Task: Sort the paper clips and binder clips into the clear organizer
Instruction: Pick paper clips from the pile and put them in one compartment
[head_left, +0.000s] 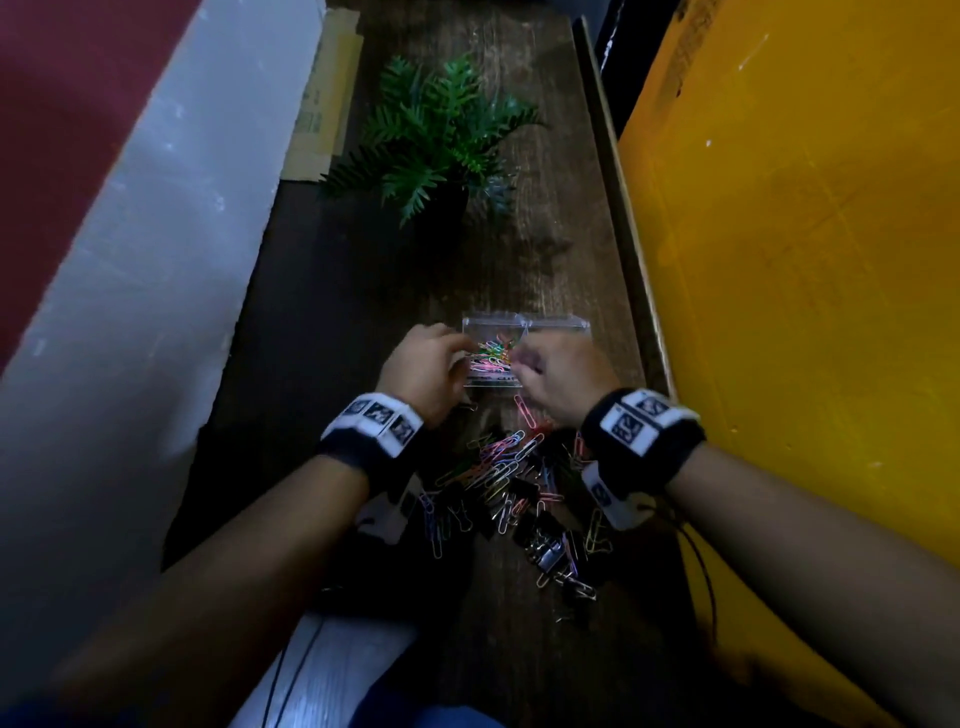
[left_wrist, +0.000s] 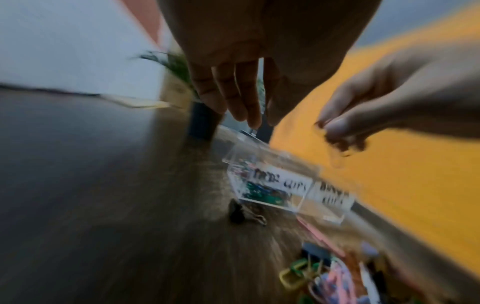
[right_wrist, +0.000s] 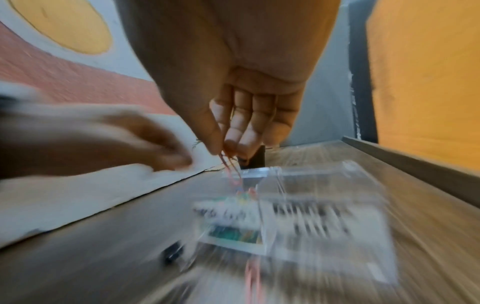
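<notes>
The clear organizer (head_left: 550, 326) stands on the wooden table, with two labelled compartments. Its left compartment holds coloured paper clips (head_left: 492, 353); the right one looks bare. My right hand (head_left: 519, 364) hovers over the organizer (right_wrist: 324, 205) and pinches a pink paper clip (right_wrist: 230, 168) between thumb and fingers. At the organizer's left edge my left hand (head_left: 457, 358) hangs with fingers (left_wrist: 246, 102) straight and relaxed, holding nothing that I can see. A mixed pile of paper clips and black binder clips (head_left: 509, 483) lies between my wrists. One black binder clip (left_wrist: 236, 211) sits by the organizer's (left_wrist: 272, 181) front left corner.
A potted fern (head_left: 436, 140) stands farther back on the table. A yellow panel (head_left: 805, 260) closes the right side and a white board (head_left: 156, 260) the left. A loose pink clip (head_left: 524, 410) lies just in front of the organizer.
</notes>
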